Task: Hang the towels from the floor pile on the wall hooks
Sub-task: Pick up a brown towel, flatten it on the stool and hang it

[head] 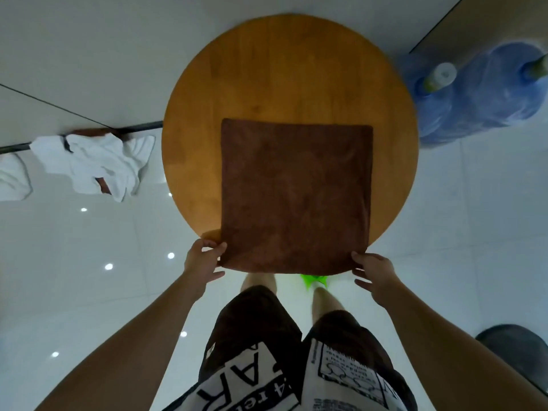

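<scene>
One round wooden table [267, 72] stands on a glossy pale tiled floor [89, 292]. Far left on the floor lies a crumpled pile of white towels [95, 164]. Flat on the table's near half lies a square, soft brown towel [296, 194], its near edge overhanging; the left hand [204, 259] and right hand [373, 274] each pinch a near corner. Far right stand two blue water jugs [474, 93]

My arms are bare to the frame's edge, with no sleeves, watch or rings on my left hand [203, 258] or right hand [374, 272]. I wear dark brown shorts [255, 318] with white panels printed in black letters and boxed text. My legs are bare below them, and bright green footwear [314, 280] shows at my right foot.
</scene>
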